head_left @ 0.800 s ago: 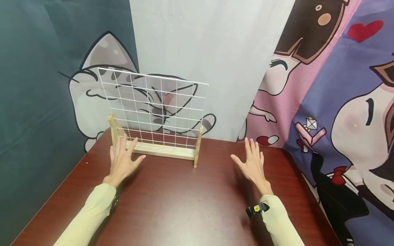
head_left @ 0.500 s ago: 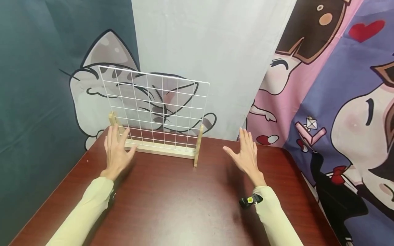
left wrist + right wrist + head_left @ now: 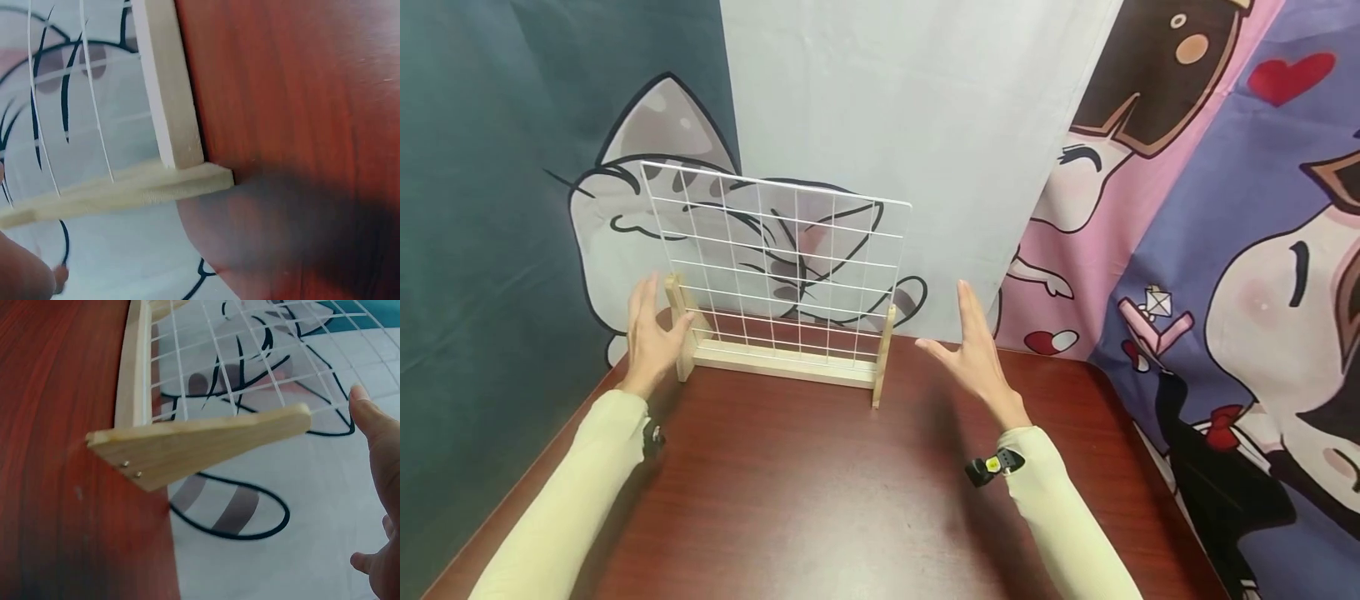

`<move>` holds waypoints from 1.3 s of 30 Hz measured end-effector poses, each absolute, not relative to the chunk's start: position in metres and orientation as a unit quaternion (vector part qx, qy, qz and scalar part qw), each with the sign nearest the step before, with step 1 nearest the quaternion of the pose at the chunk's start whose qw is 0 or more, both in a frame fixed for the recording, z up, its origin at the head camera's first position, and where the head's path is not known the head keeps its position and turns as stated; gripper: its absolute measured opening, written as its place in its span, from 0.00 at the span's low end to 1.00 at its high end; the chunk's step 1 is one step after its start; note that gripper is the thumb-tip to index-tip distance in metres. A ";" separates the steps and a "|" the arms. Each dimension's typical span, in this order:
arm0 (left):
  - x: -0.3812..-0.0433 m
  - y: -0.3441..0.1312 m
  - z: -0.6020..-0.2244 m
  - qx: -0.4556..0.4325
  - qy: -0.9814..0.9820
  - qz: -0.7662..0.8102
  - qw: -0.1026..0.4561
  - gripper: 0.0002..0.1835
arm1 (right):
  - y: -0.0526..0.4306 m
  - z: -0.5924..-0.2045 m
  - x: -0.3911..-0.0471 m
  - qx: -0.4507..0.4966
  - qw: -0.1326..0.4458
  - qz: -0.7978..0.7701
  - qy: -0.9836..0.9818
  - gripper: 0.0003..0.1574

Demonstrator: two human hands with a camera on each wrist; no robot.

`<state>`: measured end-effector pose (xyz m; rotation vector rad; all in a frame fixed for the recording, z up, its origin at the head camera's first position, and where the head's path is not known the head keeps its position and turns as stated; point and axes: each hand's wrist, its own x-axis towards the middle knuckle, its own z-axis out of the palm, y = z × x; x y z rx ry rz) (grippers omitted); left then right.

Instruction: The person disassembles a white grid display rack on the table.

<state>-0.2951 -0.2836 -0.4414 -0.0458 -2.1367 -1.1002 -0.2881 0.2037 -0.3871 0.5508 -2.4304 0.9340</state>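
Observation:
A white wire grid panel [image 3: 775, 258] stands upright in a pale wooden base [image 3: 782, 365] near the back left of the table. My left hand [image 3: 653, 337] is at the outer side of the base's left wooden end piece [image 3: 685, 329], its thumb close to that piece and its fingers extended upward. To the right of the rack, my right hand [image 3: 973, 354] hangs in the air with thumb and fingers spread. It is apart from the right end piece [image 3: 200, 447], whose outer face shows two screws in the right wrist view.
The dark red-brown table [image 3: 850, 483] extends beneath both arms. Printed cloth curtains [image 3: 910, 100] with cartoon figures hang right behind the table and along its sides. A black device is strapped at each wrist.
My left hand has moved left and up, from in front of the left end piece to its outer side. My right hand has moved left and up toward the rack, which stays in place.

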 end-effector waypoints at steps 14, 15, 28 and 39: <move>-0.311 -0.312 -0.439 -0.052 -0.839 -0.472 0.265 0.39 | 0.159 -0.338 -0.286 0.266 0.302 0.366 -0.839 0.68; -0.312 -0.313 -0.441 -0.052 -0.839 -0.471 0.266 0.38 | 0.154 -0.335 -0.285 0.268 0.304 0.368 -0.837 0.68; -0.314 -0.308 -0.453 -0.032 -0.840 -0.460 0.285 0.41 | 0.114 -0.304 -0.288 0.305 0.279 0.406 -0.815 0.66; -0.316 -0.302 -0.454 -0.039 -0.843 -0.467 0.263 0.42 | 0.097 -0.296 -0.292 0.300 0.208 0.465 -0.807 0.65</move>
